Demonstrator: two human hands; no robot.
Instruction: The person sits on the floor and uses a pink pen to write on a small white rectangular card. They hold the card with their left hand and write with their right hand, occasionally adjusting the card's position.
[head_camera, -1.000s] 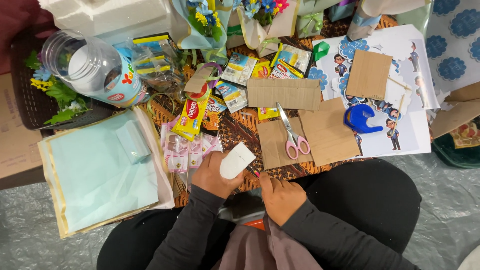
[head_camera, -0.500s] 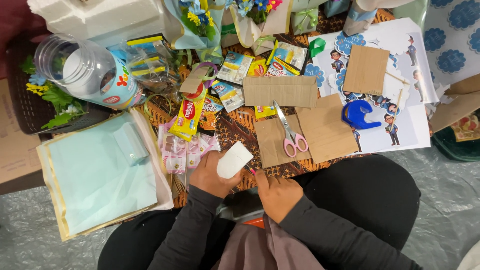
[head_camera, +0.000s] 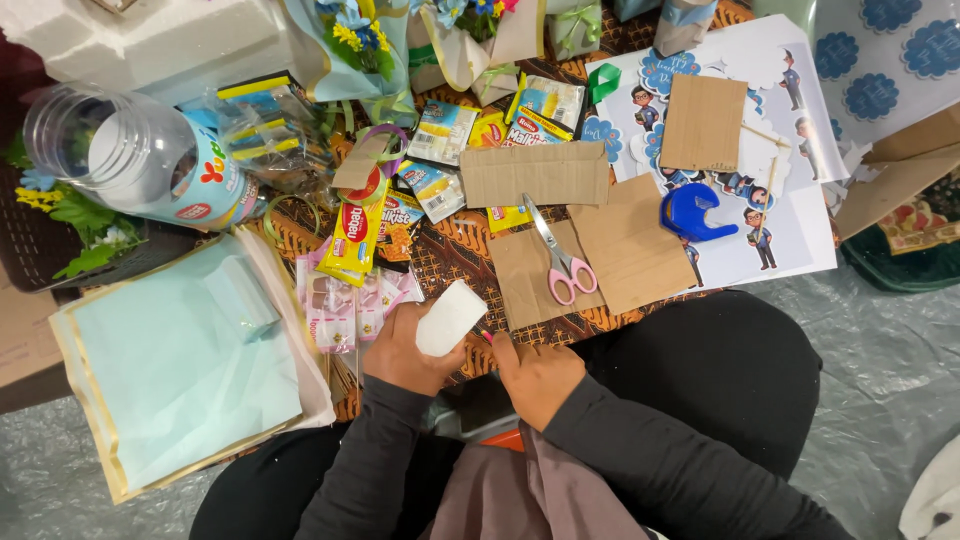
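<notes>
While the left hand (head_camera: 405, 350) curls closed around the lower end of a white foam block (head_camera: 450, 318), the block's long axis tilts up and to the right, its free end pointing toward the pink-handled scissors (head_camera: 562, 262). Left of the block lie a pale blue tissue sheet stack (head_camera: 170, 370) and one clear plastic jar (head_camera: 140, 160) on its side. Just right of the block, the right hand (head_camera: 535, 375) is loosely closed, its fingertips pinching a small red-tipped item next to the block's lower edge; what that item is cannot be told. One pair of scissors lies above and right of the block, across brown cardboard pieces; four such pieces show. Farther right sits one blue tape dispenser (head_camera: 692, 212).
</notes>
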